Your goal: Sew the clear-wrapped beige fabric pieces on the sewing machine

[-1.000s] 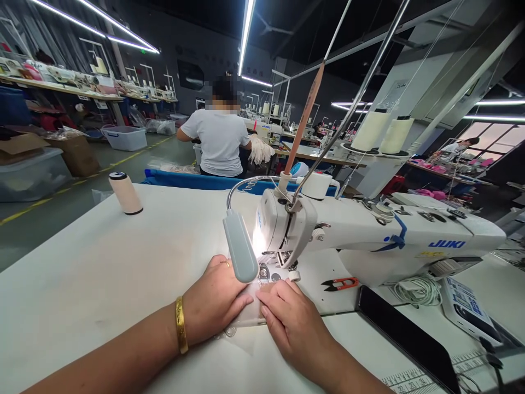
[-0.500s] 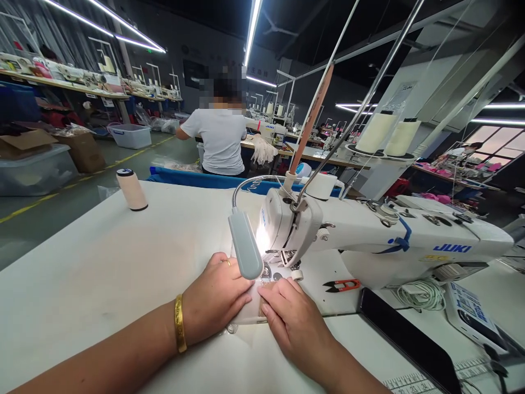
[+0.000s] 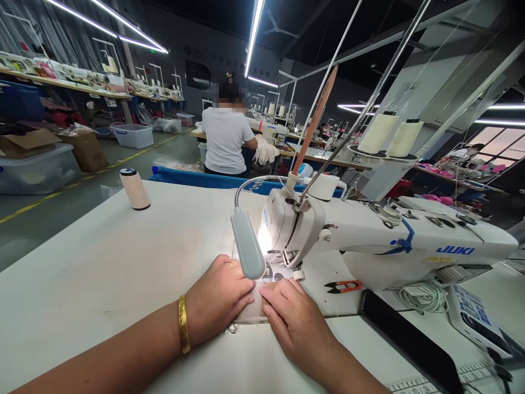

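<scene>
My left hand point(image 3: 221, 293), with a gold bangle and a ring, rests at the left of the sewing machine's bed. Its fingers are curled together, their tips partly behind the grey lamp head point(image 3: 249, 246); whatever they hold cannot be made out. Just in front of the needle area, the closed fingers of my right hand point(image 3: 293, 312) press on a small tan piece of material point(image 3: 268, 298). Much of that piece is under the fingers. Above both hands stands the white sewing machine point(image 3: 353, 224), its lamp shining by the needle.
Right of my hands lie orange thread snips point(image 3: 344, 286), a black phone point(image 3: 410, 339), a coiled cable point(image 3: 424, 295) and a ruler point(image 3: 406, 384). A thread cone point(image 3: 135, 190) stands at the table's far left. Beyond the table, a person in a white shirt point(image 3: 225, 139) sits with their back to me.
Both hands stay in nearly the same place, with the tan piece under the right fingers. The view shifts slightly. The person ahead has leaned to the right, their left arm now drawn in.
</scene>
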Tool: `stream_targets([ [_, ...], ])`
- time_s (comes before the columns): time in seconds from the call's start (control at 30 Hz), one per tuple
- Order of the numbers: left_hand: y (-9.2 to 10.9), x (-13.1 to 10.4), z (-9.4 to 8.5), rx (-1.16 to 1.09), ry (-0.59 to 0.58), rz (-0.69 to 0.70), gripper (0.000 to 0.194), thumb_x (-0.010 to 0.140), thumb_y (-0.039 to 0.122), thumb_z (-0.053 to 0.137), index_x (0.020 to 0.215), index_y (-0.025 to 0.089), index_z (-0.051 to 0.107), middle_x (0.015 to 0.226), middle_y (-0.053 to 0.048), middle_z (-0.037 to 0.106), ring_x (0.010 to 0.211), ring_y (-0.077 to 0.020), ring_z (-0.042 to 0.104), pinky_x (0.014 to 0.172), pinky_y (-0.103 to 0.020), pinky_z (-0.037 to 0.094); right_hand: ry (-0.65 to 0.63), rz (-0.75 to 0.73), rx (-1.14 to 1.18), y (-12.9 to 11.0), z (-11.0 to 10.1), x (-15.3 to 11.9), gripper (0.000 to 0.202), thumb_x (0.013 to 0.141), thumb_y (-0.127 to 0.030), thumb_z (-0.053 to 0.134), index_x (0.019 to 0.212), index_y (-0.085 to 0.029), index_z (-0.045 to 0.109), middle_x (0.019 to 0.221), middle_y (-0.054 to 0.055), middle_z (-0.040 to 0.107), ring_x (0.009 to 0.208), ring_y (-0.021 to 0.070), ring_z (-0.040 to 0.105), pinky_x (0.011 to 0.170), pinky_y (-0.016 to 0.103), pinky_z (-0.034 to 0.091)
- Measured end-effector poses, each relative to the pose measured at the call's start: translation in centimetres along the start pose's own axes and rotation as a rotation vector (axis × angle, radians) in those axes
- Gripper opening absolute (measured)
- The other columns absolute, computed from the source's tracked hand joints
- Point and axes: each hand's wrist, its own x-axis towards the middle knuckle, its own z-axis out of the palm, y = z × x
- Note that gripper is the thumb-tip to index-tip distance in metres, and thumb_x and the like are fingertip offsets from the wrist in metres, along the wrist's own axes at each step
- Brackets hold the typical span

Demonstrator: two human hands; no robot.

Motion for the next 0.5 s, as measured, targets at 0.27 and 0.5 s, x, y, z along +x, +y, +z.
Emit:
stream_targets([
  [0.27, 0.48, -0.67, -0.16, -0.135, 0.040, 0.098, 0.029, 0.101, 0.011, 0.053, 0.078, 0.020, 0.067, 0.096, -0.003, 0.076, 0.082, -0.0190, 0.067, 0.078, -0.035, 0.048, 0.017, -0.067, 0.034, -0.01, -0.39, -0.20, 0.021, 0.106, -0.012, 0.047, 0.099, -0.021, 0.064, 0.088, 0.005, 0.061, 0.081, 0.0223, 0.052, 0.070, 0.035, 0.048],
  [0.5, 0.54, -0.49, -0.09, -0.168, 0.040, 0.078, 0.028, 0.101, 0.009, 0.054, 0.082, 0.021, 0.071, 0.095, -0.001, 0.076, 0.081, -0.0187, 0.067, 0.077, -0.033, 0.047, 0.006, -0.055, 0.053, -0.17, -0.40, -0.07, 0.020, 0.106, -0.011, 0.048, 0.107, -0.022, 0.065, 0.090, 0.005, 0.062, 0.082, 0.0224, 0.051, 0.071, 0.035, 0.048],
])
